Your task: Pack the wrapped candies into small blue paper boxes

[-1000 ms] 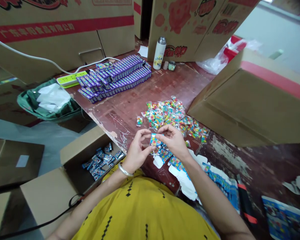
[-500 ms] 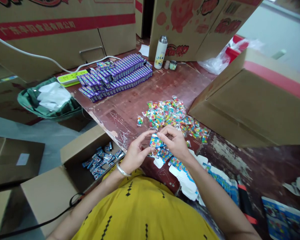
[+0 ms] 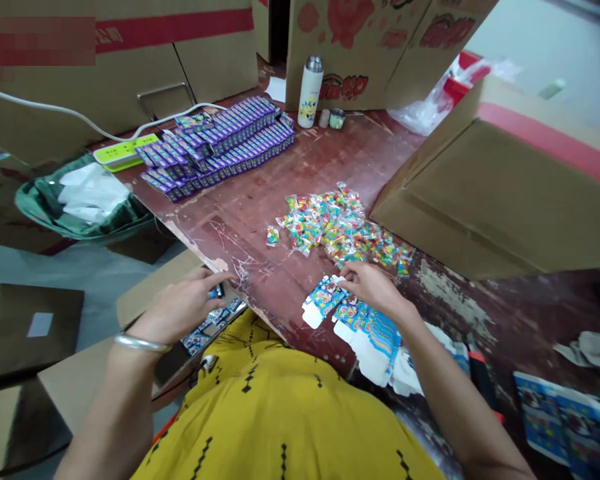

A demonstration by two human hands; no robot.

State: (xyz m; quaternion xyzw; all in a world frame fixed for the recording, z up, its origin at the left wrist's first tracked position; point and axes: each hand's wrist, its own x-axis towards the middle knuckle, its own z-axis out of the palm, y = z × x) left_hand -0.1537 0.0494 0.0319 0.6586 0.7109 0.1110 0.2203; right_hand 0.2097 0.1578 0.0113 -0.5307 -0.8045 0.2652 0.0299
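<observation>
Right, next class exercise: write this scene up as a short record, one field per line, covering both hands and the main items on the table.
Left hand: left hand over the open carton, thumb and forefinger parted
Right hand: right hand, fingertips at the flat blue-and-white boxes; grip unclear
Sweets: clear bags of coloured sweets, heaped mid-table
Finished-looking stack: purple boxes in rows
Drink: white flask, upright
</observation>
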